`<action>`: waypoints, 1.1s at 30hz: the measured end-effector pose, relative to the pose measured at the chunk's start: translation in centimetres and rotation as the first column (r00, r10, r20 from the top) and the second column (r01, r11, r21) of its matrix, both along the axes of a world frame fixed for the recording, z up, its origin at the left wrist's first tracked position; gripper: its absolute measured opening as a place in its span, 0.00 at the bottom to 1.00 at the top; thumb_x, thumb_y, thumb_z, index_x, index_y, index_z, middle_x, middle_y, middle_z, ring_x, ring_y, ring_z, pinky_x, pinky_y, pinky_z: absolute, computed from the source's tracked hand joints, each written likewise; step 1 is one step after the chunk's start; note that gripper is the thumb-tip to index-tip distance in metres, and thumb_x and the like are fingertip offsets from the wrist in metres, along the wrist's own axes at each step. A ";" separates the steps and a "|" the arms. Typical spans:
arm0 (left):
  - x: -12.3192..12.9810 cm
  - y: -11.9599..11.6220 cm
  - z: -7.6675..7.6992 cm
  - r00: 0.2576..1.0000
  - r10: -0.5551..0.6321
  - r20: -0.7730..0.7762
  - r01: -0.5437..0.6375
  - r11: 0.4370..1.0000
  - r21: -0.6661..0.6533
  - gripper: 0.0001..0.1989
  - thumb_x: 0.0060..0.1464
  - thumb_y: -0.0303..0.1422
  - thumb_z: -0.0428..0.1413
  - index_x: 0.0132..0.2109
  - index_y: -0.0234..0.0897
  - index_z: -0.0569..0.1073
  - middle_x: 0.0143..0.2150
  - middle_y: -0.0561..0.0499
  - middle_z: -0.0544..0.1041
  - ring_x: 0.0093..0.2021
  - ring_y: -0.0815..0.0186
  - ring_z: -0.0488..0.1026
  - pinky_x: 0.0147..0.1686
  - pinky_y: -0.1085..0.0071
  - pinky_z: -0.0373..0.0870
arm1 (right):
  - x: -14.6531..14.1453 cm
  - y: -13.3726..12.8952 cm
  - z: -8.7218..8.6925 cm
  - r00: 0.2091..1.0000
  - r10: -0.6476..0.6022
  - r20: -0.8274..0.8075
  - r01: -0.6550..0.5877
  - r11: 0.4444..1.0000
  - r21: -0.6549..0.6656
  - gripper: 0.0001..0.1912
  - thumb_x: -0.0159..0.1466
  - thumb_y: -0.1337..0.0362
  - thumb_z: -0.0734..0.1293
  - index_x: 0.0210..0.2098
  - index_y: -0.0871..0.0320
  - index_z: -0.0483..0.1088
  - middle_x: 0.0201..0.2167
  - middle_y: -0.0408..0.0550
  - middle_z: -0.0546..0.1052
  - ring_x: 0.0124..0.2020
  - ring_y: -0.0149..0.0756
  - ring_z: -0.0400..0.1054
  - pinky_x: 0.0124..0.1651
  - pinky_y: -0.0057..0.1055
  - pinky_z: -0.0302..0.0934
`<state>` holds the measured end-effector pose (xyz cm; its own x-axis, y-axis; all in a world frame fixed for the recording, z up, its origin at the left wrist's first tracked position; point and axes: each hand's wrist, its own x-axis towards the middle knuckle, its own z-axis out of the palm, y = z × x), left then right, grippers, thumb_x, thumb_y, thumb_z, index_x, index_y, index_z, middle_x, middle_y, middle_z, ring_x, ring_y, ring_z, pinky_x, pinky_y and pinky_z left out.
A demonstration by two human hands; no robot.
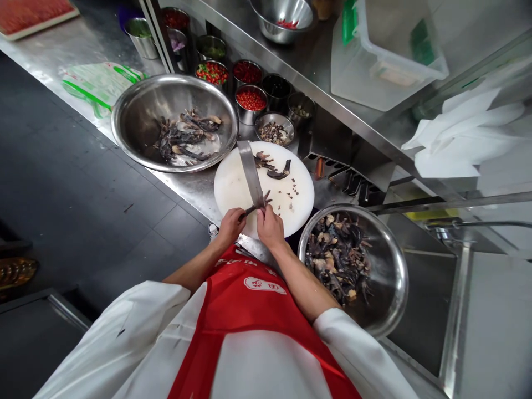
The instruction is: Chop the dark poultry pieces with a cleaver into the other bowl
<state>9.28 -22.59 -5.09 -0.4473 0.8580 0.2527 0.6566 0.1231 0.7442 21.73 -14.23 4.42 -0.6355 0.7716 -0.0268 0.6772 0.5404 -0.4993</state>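
Note:
My right hand [270, 226] is closed around the handle of a cleaver [250, 172], its broad blade pointing away over the round white cutting board [226, 183]. In my left hand [233, 224] is the end of a dark chicken foot [248, 211], held at the board's near edge. The foot's toes show just right of the blade, which lies across it. Farther up the board are more pieces of dark chicken feet [279, 170]. Small cut bits [291, 194] are scattered on the right side. My fingers hide most of the cleaver's handle.
Left of the board stands a steel bowl [124, 124] with some dark feet; a fuller steel bowl [397, 277] is at right by the sink. Containers of chopped peppers [251, 100] line the back under a steel shelf [316, 77]. A knife rack [344, 166] stands behind right.

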 end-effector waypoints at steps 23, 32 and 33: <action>-0.1 -0.8 -0.8 0.999 0.035 0.024 -0.035 0.999 -0.006 0.06 0.58 0.33 0.54 0.42 0.39 0.73 0.44 0.45 0.72 0.47 0.62 0.69 0.50 0.62 0.69 | -1.5 0.0 -0.9 0.955 0.053 0.293 -0.030 0.996 -0.082 0.11 0.69 0.67 0.53 0.49 0.63 0.61 0.31 0.53 0.76 0.32 0.41 0.73 0.35 0.32 0.58; 0.3 -0.5 -0.5 0.995 0.078 0.058 -0.080 0.996 0.027 0.06 0.58 0.32 0.55 0.42 0.37 0.73 0.44 0.45 0.72 0.46 0.63 0.70 0.48 0.64 0.70 | -1.3 1.7 3.8 0.992 -0.016 0.124 0.019 1.000 -0.016 0.13 0.70 0.61 0.51 0.47 0.58 0.61 0.35 0.54 0.77 0.37 0.46 0.72 0.38 0.34 0.59; 0.3 -0.5 -0.5 0.994 0.090 0.061 -0.091 0.996 0.021 0.06 0.57 0.32 0.55 0.42 0.37 0.73 0.44 0.45 0.72 0.47 0.63 0.70 0.48 0.64 0.70 | -1.2 1.6 4.1 0.997 -0.048 0.063 0.047 0.999 0.022 0.14 0.71 0.60 0.50 0.47 0.58 0.60 0.37 0.56 0.77 0.39 0.46 0.72 0.39 0.34 0.60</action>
